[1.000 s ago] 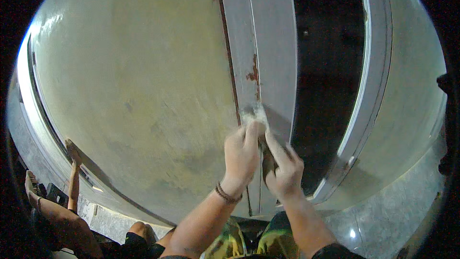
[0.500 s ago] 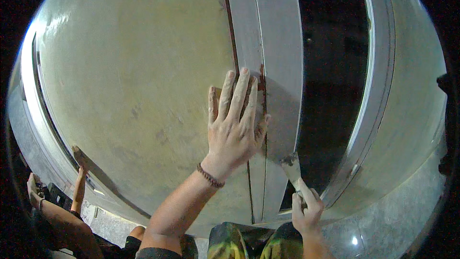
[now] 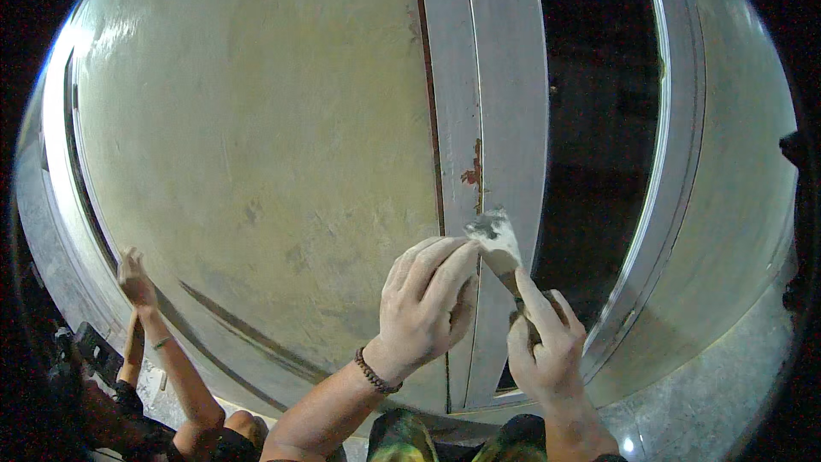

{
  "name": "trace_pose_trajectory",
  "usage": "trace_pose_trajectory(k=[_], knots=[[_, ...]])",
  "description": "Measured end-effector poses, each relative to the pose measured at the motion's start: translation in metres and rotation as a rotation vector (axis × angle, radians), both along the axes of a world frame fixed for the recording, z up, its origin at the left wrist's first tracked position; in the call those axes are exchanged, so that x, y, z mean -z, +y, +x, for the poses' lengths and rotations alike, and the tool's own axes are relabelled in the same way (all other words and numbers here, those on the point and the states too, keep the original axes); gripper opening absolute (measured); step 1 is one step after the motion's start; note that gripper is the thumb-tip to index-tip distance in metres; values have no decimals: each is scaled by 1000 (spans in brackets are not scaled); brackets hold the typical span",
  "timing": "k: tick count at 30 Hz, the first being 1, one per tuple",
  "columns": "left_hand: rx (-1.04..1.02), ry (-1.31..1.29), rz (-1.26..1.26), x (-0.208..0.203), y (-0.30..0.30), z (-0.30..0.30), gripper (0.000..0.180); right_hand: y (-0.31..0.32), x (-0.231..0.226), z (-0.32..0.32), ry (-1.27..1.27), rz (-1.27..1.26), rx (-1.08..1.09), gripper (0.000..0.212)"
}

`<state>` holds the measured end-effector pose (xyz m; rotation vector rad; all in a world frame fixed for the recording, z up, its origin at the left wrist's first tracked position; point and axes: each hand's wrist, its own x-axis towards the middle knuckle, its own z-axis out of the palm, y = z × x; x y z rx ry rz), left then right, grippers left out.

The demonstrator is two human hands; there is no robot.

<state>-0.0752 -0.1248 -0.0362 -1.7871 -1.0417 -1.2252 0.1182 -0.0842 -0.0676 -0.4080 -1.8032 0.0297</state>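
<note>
My right hand (image 3: pixel 547 347) is closed around the handle of a putty knife (image 3: pixel 505 253), with the index finger stretched along it. The blade points up and left, smeared with white and dark grey paste. Beside it, my left hand (image 3: pixel 428 300), dusty white and wearing a beaded bracelet (image 3: pixel 376 372), is closed, its fingers bent and their tips at the blade's left edge. Whatever lies under those fingers is hidden. Both hands are in front of a grey door frame (image 3: pixel 509 120), which has a chipped reddish-brown patch (image 3: pixel 472 173) along its seam, above the blade.
A yellowish-green wall (image 3: pixel 256 120) with dark smudges spreads to the left. Right of the frame is a dark opening (image 3: pixel 603 120), edged by another grey upright (image 3: pixel 684 120). At lower left another person's hand (image 3: pixel 137 281) is near the wall's edge. Grey floor (image 3: pixel 684 402) shows below.
My left hand has come down off the wall and frame, from spread fingers to bent ones, uncovering the reddish patch. My right hand has raised the putty knife to meet it.
</note>
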Motion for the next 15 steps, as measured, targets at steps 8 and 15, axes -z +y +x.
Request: trace_pose_trajectory(k=[8, 15], knots=[[-89, 199, 110, -36, 15, -23, 55, 11, -42, -16, -101, 7, 151, 42], [-116, 279, 253, -43, 36, -37, 44, 9, -51, -21, -87, 112, 209, 42]])
